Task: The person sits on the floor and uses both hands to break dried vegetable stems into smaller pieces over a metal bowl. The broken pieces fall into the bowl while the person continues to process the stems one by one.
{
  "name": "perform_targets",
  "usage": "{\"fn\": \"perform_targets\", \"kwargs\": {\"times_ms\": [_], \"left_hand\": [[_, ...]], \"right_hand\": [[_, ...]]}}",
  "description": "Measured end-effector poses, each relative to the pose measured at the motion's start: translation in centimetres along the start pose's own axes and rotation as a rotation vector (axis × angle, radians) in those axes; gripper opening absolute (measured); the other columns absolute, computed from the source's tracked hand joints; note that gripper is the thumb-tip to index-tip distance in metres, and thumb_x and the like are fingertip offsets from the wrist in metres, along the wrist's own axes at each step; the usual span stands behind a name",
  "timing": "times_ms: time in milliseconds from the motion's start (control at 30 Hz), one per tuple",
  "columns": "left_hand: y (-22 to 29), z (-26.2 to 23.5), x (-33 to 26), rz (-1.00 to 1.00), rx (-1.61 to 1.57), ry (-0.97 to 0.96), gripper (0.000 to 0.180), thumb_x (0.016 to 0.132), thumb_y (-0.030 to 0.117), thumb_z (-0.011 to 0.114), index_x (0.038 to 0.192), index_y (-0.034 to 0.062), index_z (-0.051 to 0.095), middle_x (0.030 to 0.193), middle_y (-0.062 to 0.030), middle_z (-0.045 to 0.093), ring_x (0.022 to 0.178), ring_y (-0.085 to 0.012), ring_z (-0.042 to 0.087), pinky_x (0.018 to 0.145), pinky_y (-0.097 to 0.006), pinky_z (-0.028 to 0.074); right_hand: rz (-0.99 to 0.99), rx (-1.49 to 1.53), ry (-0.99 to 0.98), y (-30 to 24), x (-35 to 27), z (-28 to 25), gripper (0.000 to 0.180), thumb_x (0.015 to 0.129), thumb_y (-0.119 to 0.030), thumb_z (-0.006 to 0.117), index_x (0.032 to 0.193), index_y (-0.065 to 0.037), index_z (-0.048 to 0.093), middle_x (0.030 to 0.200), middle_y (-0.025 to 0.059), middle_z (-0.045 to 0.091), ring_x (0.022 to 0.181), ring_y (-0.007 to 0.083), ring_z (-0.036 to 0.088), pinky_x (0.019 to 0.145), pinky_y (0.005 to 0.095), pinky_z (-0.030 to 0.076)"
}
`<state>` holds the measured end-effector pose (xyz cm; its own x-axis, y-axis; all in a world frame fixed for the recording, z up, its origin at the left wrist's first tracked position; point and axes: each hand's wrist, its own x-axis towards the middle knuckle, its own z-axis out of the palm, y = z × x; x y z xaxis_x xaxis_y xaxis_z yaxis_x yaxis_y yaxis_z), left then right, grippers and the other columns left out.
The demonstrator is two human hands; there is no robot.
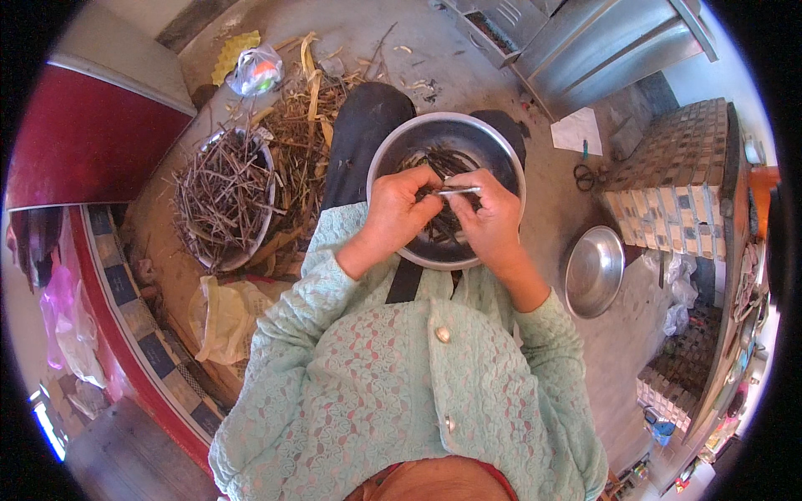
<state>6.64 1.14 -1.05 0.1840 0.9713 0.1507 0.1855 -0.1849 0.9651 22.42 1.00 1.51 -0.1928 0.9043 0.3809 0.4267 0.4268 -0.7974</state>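
I have a metal bowl (378,159) in my lap, with thin dark stalks (443,159) lying in it. Over the bowl, my left hand (401,203) is closed in a pinch on a thin dark stalk. My right hand (491,213) faces it, thumb and fingers closed on a slim silvery tool (462,190), perhaps a small blade; its exact kind does not show. The fingertips of both hands nearly meet, partly hiding what is between them.
To the left stands a basin (269,188) heaped with brown dry stalks (219,196), beside loose plant litter (305,125). An empty metal basin (595,271) is on the floor at right, near scissors (584,177) and a brick stove (668,179). A red cabinet (88,142) stands left.
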Motion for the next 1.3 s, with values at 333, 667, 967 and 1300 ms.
{"fn": "perform_targets", "kwargs": {"times_ms": [333, 667, 967, 1300], "left_hand": [[-0.1, -0.3, -0.1, -0.198, -0.39, -0.125, 0.006, 0.084, 0.004, 0.055, 0.089, 0.0007, 0.057, 0.073, 0.0024, 0.053, 0.064, -0.0039, 0.045, 0.058, -0.02, 0.038], [0.1, -0.1, -0.3, -0.148, -0.416, -0.177, 0.004, 0.083, 0.004, 0.058, 0.086, 0.0008, 0.058, 0.069, 0.0007, 0.054, 0.065, -0.0058, 0.049, 0.057, -0.023, 0.041], [0.3, -0.2, 0.3, 0.375, 0.248, -0.053, 0.022, 0.069, -0.006, 0.064, 0.088, 0.0029, 0.06, 0.074, -0.013, 0.058, 0.069, -0.0312, 0.059, 0.06, -0.036, 0.047], [-0.1, -0.1, 0.0, 0.143, -0.077, -0.074, 0.014, 0.078, -0.005, 0.061, 0.092, 0.0001, 0.06, 0.077, -0.01, 0.058, 0.068, -0.0202, 0.058, 0.064, -0.029, 0.046]], "right_hand": [[0.448, 0.589, -0.014, 1.2, 0.1, -0.3, 0.018, 0.091, -0.017, 0.058, 0.085, -0.001, 0.06, 0.07, -0.0007, 0.057, 0.058, 0.0051, 0.052, 0.054, 0.019, 0.042], [0.452, 0.417, -0.081, 1.4, 0.2, -0.4, 0.027, 0.092, -0.026, 0.056, 0.08, -0.002, 0.057, 0.062, -0.0004, 0.054, 0.052, 0.0043, 0.049, 0.045, 0.0203, 0.038], [0.496, 0.324, -0.148, 2.0, 0.4, -0.4, 0.025, 0.091, -0.02, 0.057, 0.075, -0.001, 0.055, 0.059, -0.0009, 0.051, 0.052, 0.0032, 0.044, 0.046, 0.0217, 0.035], [0.545, 0.572, -0.194, 2.4, 0.4, -0.5, 0.03, 0.094, -0.027, 0.053, 0.074, -0.005, 0.052, 0.058, -0.0031, 0.047, 0.049, 0.0038, 0.043, 0.043, 0.0203, 0.034]]}}
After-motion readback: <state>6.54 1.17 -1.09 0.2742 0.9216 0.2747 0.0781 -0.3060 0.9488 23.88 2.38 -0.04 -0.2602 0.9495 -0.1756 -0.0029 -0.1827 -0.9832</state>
